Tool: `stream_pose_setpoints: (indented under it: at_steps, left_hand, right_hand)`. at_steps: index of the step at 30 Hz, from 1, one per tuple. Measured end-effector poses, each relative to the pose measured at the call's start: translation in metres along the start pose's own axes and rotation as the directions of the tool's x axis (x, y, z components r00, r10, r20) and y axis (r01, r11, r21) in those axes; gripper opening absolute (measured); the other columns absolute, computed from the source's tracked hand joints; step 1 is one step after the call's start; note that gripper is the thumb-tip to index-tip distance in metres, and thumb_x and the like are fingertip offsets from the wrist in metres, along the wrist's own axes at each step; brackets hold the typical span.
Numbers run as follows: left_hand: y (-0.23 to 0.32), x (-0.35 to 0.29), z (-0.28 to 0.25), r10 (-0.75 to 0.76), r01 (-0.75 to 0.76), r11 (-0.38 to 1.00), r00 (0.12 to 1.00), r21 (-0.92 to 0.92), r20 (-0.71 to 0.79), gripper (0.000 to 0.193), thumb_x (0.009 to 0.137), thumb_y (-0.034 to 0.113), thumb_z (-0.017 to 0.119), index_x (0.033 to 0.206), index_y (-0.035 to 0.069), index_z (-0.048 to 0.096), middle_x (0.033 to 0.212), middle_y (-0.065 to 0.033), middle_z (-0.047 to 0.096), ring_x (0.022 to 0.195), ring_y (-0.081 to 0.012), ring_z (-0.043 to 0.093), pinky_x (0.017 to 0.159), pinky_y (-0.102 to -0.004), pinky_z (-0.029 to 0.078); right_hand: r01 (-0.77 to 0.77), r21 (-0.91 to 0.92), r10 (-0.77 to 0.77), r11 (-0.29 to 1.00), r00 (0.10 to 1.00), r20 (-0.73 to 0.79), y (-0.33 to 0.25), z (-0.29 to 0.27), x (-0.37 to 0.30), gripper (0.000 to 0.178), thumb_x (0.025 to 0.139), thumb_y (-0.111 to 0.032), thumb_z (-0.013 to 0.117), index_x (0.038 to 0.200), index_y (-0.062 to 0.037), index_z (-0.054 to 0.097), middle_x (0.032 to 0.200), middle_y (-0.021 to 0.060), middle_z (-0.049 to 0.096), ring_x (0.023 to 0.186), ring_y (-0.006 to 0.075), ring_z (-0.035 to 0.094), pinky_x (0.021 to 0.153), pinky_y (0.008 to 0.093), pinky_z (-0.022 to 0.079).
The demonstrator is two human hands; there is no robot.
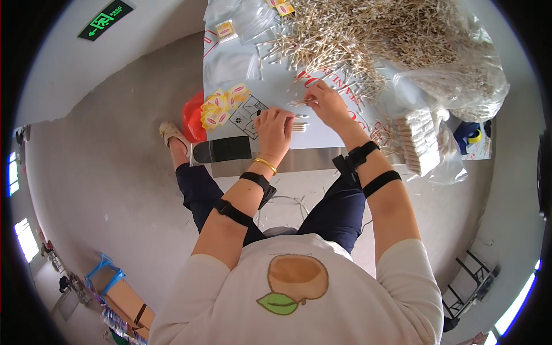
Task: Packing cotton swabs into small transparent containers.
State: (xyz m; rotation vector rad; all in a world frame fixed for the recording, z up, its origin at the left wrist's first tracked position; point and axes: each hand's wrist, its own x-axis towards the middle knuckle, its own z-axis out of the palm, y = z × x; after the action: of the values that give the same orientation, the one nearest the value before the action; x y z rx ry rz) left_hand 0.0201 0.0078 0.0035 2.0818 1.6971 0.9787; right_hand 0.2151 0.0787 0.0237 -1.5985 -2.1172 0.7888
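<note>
My left hand (273, 132) rests near the table's front edge, its fingers curled over a small row of cotton swabs (299, 126). The swab ends stick out to the right of that hand; the rest is hidden beneath it. Just beyond and to the right, my right hand (328, 103) is closed in a pinch on a few cotton swabs (297, 103) whose tips point left. Past both hands spreads a large heap of loose cotton swabs (345, 34). Yellow-and-white printed labels (215, 109) lie in a loose pile left of my left hand.
Clear plastic bags (230, 68) lie at the table's left side. A stack of bundled swabs (418, 141) stands at the right, beside a large clear bag (471, 86). A dark flat strip (224, 149) lies along the front edge. Something red (194, 117) hangs at the left edge.
</note>
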Motion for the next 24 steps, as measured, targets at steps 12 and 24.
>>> stream_pose_setpoints:
  at_steps: [12, 24]
  left_hand:
    - [-0.013, 0.004, -0.020, -0.023, 0.026, 0.993, 0.999, -0.115, 0.026, 0.035, 0.097, 0.022, 0.062, 0.129, 0.007, 0.061, 0.138, -0.0182, 0.053, 0.128, -0.0377, 0.049, 0.111, -0.0515, 0.034]
    - [-0.011, 0.001, 0.002, 0.174, -0.247, 0.949, 0.928, 0.194, 0.330, 0.078, 0.103, 0.050, 0.050, 0.157, -0.004, 0.033, 0.165, -0.0206, 0.030, 0.156, -0.0346, 0.024, 0.127, -0.0537, 0.017]
  right_hand:
    - [-0.038, 0.014, 0.040, 0.999, 0.981, -0.189, 0.000, -0.007, -0.026, 0.030, 0.082, 0.001, 0.075, 0.110, -0.0099, 0.071, 0.107, 0.0064, 0.064, 0.093, 0.0270, 0.065, 0.083, 0.0394, 0.055]
    - [0.014, -0.109, -0.027, 0.994, 0.993, -0.116, 0.020, -0.014, -0.038, 0.023, 0.080, -0.004, 0.077, 0.099, -0.0124, 0.068, 0.103, 0.0069, 0.061, 0.104, 0.0308, 0.060, 0.092, 0.0439, 0.051]
